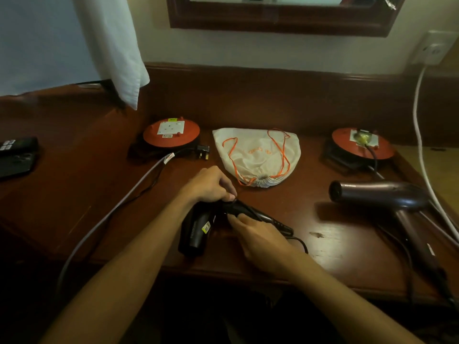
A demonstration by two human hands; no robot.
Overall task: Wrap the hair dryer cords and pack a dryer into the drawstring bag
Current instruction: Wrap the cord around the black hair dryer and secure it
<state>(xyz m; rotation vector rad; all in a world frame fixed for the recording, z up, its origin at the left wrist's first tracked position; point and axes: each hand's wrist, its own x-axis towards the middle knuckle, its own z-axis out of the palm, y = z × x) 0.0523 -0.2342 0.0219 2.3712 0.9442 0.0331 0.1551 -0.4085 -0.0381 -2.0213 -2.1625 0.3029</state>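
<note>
A black hair dryer (pixel 196 232) lies near the front edge of the wooden desk (pixel 335 247), its handle pointing right. My left hand (pixel 211 184) is shut on the top of the dryer where the body meets the handle. Its handle is gripped by my right hand (pixel 258 234), and its black cord (pixel 298 240) loops out to the right of that hand. A white drawstring bag (pixel 258 152) with orange strings lies flat behind my hands, its mouth gathered and facing me. At the right rests a second, dark purple hair dryer (pixel 382 194), untouched, its cord trailing off the desk.
Two orange cable reels stand at the back, one to the left (pixel 171 135) of the bag and one to the right (pixel 360 145). A grey cable (pixel 119 207) runs from the left reel off the front edge. A white towel (pixel 116 45) hangs at upper left. Dark remotes (pixel 17 155) lie far left.
</note>
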